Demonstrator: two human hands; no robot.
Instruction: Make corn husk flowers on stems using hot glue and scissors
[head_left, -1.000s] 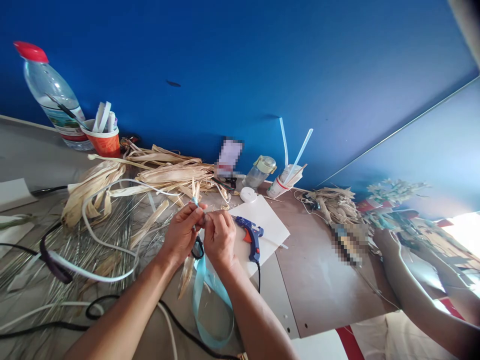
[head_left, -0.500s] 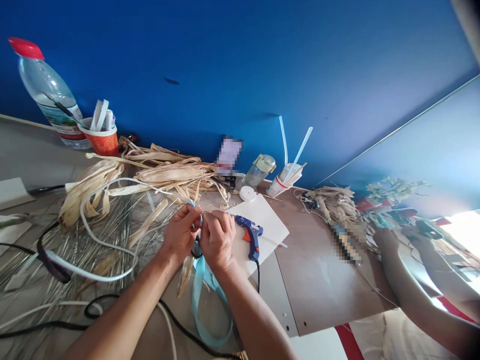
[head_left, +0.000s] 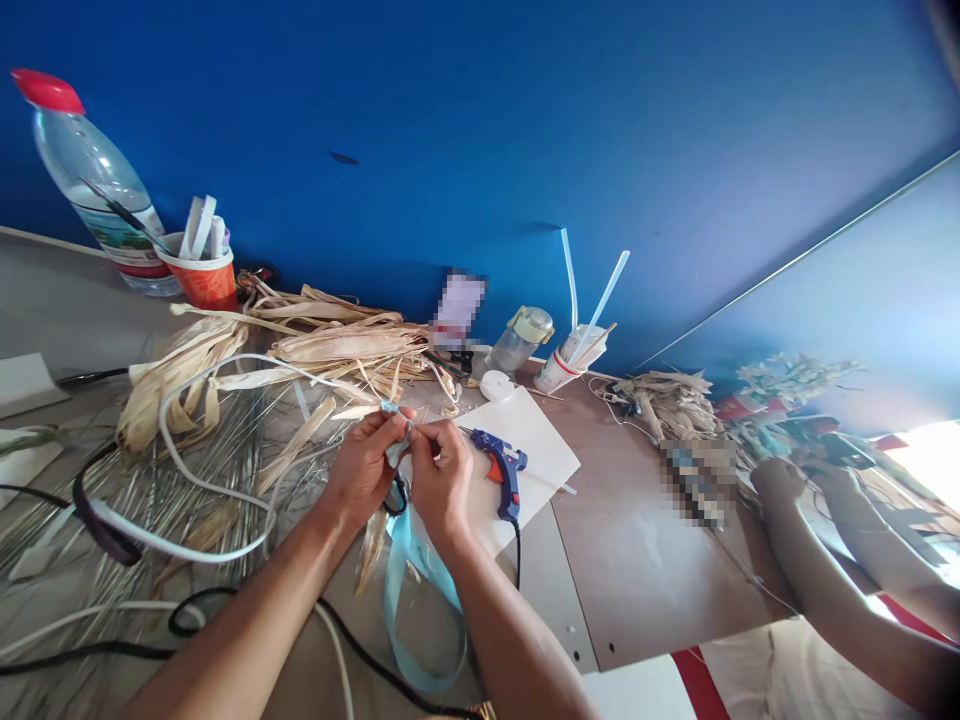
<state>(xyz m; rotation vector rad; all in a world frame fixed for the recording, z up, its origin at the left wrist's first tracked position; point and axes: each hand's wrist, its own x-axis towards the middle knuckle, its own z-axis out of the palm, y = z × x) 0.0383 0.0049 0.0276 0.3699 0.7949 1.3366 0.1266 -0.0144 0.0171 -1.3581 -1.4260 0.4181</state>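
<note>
A pale blue ribbon (head_left: 389,407) is pinched between the thumb and fingers of my left hand (head_left: 362,462). Close beside it, my right hand (head_left: 441,468) is closed, its fingertips meeting the ribbon between the hands. Its exact folds are partly hidden by my fingers. Below my wrists a longer loop of light blue ribbon (head_left: 397,590) lies on the table. A black ring, perhaps a scissors handle (head_left: 396,495), shows between my hands. Just right of my right hand, a blue glue gun (head_left: 504,470) with an orange trigger rests on a white sheet (head_left: 544,450).
Dried corn husks (head_left: 337,345) and thin wires (head_left: 240,450) spread at left, crossed by a white cable (head_left: 169,440). Along the blue wall stand a bottle (head_left: 97,190), an orange cup (head_left: 202,283), a jar (head_left: 517,340) and a cup with glue sticks (head_left: 559,370). Another person's arms (head_left: 832,590) are at right.
My right hand has turned slightly and its fingers have shifted at the ribbon, which shows more between my hands. The other person's hands at right have moved into clearer view.
</note>
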